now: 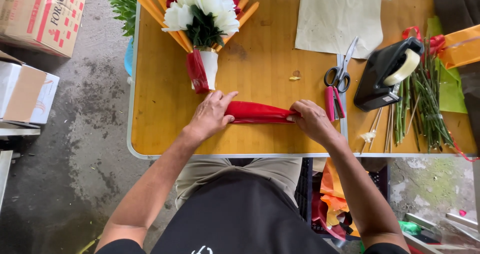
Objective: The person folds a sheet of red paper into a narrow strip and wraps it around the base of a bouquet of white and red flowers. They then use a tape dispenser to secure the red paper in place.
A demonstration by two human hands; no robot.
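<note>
Currently: left hand (210, 115) & right hand (311, 120) fingers pinched on red folded strip (257, 112), poss. paper; bouquet (202, 19) at 11 o'clock, scissors (341, 71) at 1.

We see brown cardboard box with red print (42, 11) on floor, top left; below it, white-and-brown cardboard box (25, 91), near table's left edge.

You have a long strip of red paper (257, 112) lying flat on the wooden table, folded or rolled into a narrow band running left to right along the near edge. Its ends are pinned under your left hand (210, 115) and right hand (312, 120); only the middle shows.
</note>
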